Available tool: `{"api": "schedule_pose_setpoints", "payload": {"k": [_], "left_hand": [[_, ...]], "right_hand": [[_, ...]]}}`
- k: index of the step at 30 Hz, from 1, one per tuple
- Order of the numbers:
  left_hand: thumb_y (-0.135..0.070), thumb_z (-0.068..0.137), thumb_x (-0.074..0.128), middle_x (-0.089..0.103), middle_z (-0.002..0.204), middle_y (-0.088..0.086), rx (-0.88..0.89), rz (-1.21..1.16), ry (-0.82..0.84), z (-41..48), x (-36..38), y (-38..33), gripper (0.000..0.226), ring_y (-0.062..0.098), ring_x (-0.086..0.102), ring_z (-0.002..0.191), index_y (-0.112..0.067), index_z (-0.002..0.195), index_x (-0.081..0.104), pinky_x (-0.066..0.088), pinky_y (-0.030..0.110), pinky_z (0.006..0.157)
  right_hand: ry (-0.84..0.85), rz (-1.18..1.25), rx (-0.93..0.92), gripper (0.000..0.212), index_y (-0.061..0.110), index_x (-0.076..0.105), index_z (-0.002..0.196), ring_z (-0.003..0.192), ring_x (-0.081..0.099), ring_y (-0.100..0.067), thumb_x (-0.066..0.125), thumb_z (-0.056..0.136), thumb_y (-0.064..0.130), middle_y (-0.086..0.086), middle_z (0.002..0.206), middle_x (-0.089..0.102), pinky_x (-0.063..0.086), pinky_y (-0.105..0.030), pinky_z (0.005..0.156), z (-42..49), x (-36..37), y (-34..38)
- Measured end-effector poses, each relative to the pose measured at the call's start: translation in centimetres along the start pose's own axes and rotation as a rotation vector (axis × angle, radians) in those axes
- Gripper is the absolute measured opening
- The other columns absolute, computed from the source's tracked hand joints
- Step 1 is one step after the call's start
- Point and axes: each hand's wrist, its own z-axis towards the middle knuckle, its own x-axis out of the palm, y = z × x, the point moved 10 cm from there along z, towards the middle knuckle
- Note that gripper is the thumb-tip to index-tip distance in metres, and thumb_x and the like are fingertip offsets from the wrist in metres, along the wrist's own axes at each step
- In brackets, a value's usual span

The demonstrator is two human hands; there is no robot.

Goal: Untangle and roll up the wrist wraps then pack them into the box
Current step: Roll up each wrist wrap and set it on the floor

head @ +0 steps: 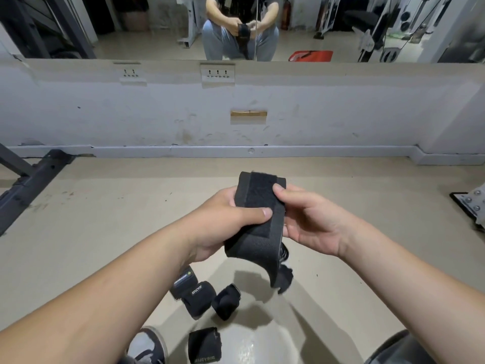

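A black wrist wrap with a velcro strip is held up over the floor, its loose tail hanging down toward my knees. My left hand grips its left edge, thumb pressed across the front. My right hand pinches its upper right edge with thumb and fingers. Several rolled black wraps lie on the floor below my hands, and one more rolled wrap sits nearer my feet. No box is in view.
A white wall with a baseboard and a mirror above it faces me. A dark metal rack foot lies at left, a bolted plate at right. My shoe is at the bottom.
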Motion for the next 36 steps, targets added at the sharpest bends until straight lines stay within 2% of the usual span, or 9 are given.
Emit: {"api": "schedule_pose_setpoints", "payload": {"k": [5,9,12,14,16,21,26,32,36], "left_hand": [[-0.022,0.081,0.079,0.077,0.120,0.013,-0.179,0.059,0.175,-0.1,1.9,3.3,0.046,0.030,0.074,0.111,-0.012,0.125,0.072,0.054,0.048,0.107],[-0.010,0.088,0.079,0.078,0.122,0.006,-0.238,0.230,0.344,-1.2,3.1,4.7,0.038,0.025,0.073,0.117,-0.011,0.125,0.072,0.055,0.037,0.106],[-0.004,0.097,0.070,0.080,0.114,0.004,-0.144,0.305,0.230,-1.0,2.8,3.7,0.022,0.022,0.076,0.110,-0.012,0.117,0.075,0.058,0.036,0.101],[-0.004,0.098,0.069,0.081,0.113,0.005,-0.055,0.240,0.111,-0.5,2.2,2.2,0.021,0.023,0.076,0.109,-0.014,0.115,0.076,0.059,0.038,0.100],[-0.008,0.096,0.071,0.081,0.112,0.007,0.016,0.174,0.009,0.1,1.3,0.9,0.020,0.027,0.076,0.108,-0.015,0.114,0.077,0.057,0.042,0.096],[-0.011,0.097,0.071,0.078,0.091,0.011,0.028,-0.013,-0.241,0.5,-1.8,0.0,0.005,0.025,0.074,0.076,-0.008,0.099,0.075,0.055,0.031,0.063],[-0.007,0.097,0.070,0.076,0.087,0.013,-0.003,-0.229,-0.395,0.4,-4.1,0.6,0.005,0.029,0.074,0.077,-0.005,0.100,0.073,0.060,0.036,0.073],[-0.023,0.101,0.061,0.073,0.094,0.017,-0.195,-0.489,-0.250,-0.1,-1.9,1.7,0.021,0.030,0.073,0.078,-0.005,0.108,0.070,0.063,0.038,0.076],[-0.022,0.101,0.059,0.070,0.118,0.024,-0.155,-0.566,-0.214,0.4,-1.7,1.4,0.032,0.036,0.070,0.104,-0.002,0.125,0.067,0.054,0.051,0.107]], "right_hand": [[-0.198,0.093,-0.129,0.030,0.012,0.063,0.134,0.110,0.074,-0.027,0.044,0.112,0.020,-0.012,0.121,0.075,0.061,-0.044,0.096,0.3,-2.0,1.5],[-0.410,0.319,-0.183,0.033,0.010,0.060,0.139,0.107,0.076,-0.027,0.044,0.113,0.023,-0.014,0.122,0.076,0.066,-0.045,0.080,0.2,-5.3,2.5],[-0.474,0.440,-0.114,0.039,0.003,0.066,0.129,0.106,0.077,-0.029,0.046,0.112,0.032,-0.015,0.118,0.077,0.063,-0.047,0.090,-0.2,-5.9,1.8],[-0.350,0.306,-0.006,0.046,0.004,0.073,0.115,0.103,0.077,-0.031,0.048,0.109,0.042,-0.015,0.112,0.078,0.056,-0.051,0.100,-0.5,-3.6,1.2],[-0.181,0.131,0.097,0.054,0.005,0.074,0.125,0.113,0.073,-0.033,0.052,0.105,0.050,-0.015,0.122,0.076,0.050,-0.052,0.110,-1.0,-0.6,0.1],[-0.052,-0.128,0.230,0.049,0.006,0.072,0.128,0.107,0.072,-0.034,0.057,0.103,0.046,-0.022,0.123,0.074,0.056,-0.046,0.094,-2.1,2.6,-2.5],[-0.117,-0.362,0.166,0.051,0.009,0.074,0.118,0.090,0.078,-0.015,0.049,0.106,0.052,-0.004,0.106,0.081,0.061,-0.024,0.074,-2.1,2.8,-2.9],[-0.149,-0.254,0.069,0.047,0.007,0.070,0.120,0.085,0.076,-0.025,0.055,0.104,0.049,-0.012,0.102,0.080,0.064,-0.037,0.069,-1.3,3.6,-2.8],[-0.400,-0.275,-0.203,0.024,0.014,0.070,0.111,0.077,0.076,-0.024,0.067,0.101,0.035,-0.014,0.094,0.081,0.061,-0.036,0.069,-1.5,1.7,-0.4]]}}
